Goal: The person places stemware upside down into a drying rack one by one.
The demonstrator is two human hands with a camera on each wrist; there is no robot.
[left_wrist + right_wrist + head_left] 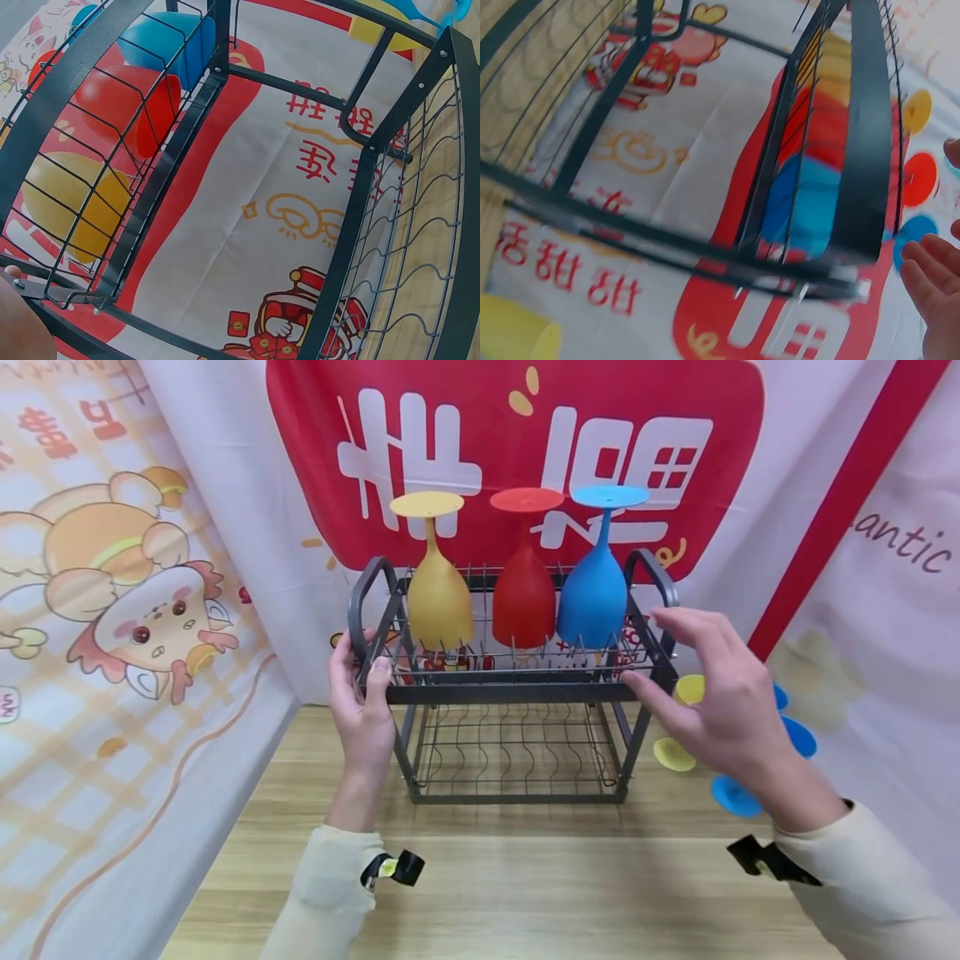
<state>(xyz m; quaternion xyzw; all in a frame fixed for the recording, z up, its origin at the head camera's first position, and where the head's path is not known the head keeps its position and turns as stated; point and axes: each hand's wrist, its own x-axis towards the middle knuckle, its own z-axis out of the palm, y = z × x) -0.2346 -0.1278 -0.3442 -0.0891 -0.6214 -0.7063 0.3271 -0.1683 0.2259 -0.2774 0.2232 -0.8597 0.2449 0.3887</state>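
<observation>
Two-tier black wire dish rack (517, 689) standing on a wooden table (487, 877), in front of a red-and-white printed backdrop (517, 435). Upside down in the top tier, left to right: yellow goblet (437, 585), red goblet (524, 581), blue goblet (596, 581). Left hand (362, 693) gripping the rack's left end, thumb over the top rail, fingers curled behind the frame. Right hand (712, 689) just beside the right end, fingers spread and relaxed, holding nothing; thumb tip at the rail. More yellow and blue goblets (750, 752) lying on the table behind that hand
</observation>
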